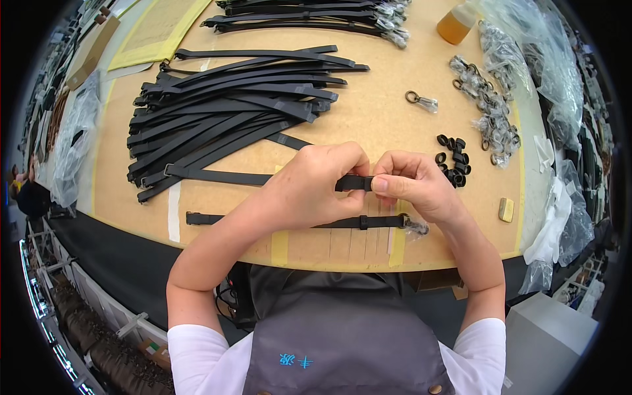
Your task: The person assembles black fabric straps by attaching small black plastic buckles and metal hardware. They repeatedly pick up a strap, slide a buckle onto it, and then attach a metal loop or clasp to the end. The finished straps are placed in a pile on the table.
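A flat black strap (224,176) with a buckle at its left end runs across the table into my hands. My left hand (319,178) is closed on it near its right end. Against that end my right hand (411,184) pinches with thumb and fingers; a small black loop seems to sit on the strap there, partly hidden by the fingers. Below my hands lies another black strap (378,222) with a loop on it and a ring and plastic-wrapped fitting at its right end. My left forearm crosses over that strap.
A heap of black straps (224,118) covers the left. More straps (296,20) lie at the far edge. On the right are small black loops (459,158), plastic-wrapped ring fittings (494,115), a single ring fitting (421,101), a yellowish block (505,209) and an amber-liquid bottle (455,25).
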